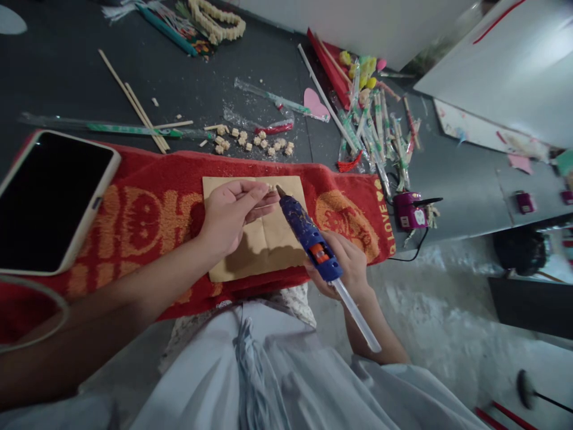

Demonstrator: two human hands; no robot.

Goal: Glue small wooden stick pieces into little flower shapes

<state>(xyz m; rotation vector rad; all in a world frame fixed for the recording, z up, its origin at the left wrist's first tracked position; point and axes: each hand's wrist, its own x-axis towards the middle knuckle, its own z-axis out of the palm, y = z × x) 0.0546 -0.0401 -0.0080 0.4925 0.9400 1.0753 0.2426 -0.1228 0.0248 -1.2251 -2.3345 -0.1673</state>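
Note:
My right hand (347,263) is closed round a blue hot glue gun (302,230), with a long clear glue stick (358,316) jutting from its back end. The gun's nozzle points up and left at the fingertips of my left hand (235,212). Between that thumb and forefinger is a small pale piece (271,189), mostly covered by the fingers; it looks like the cream pieces lying nearby. Below both hands, a creased tan sheet of paper (259,251) lies on a red towel (147,173). Just beyond the towel are several small cream pieces (259,140).
A phone (54,197) with a dark screen rests on the towel at left. Thin wooden sticks (134,107) lie behind it. At right are plastic-wrapped sticks (380,125) and a purple box (410,210) with a black cable. A beaded cream loop (217,22) lies at the back.

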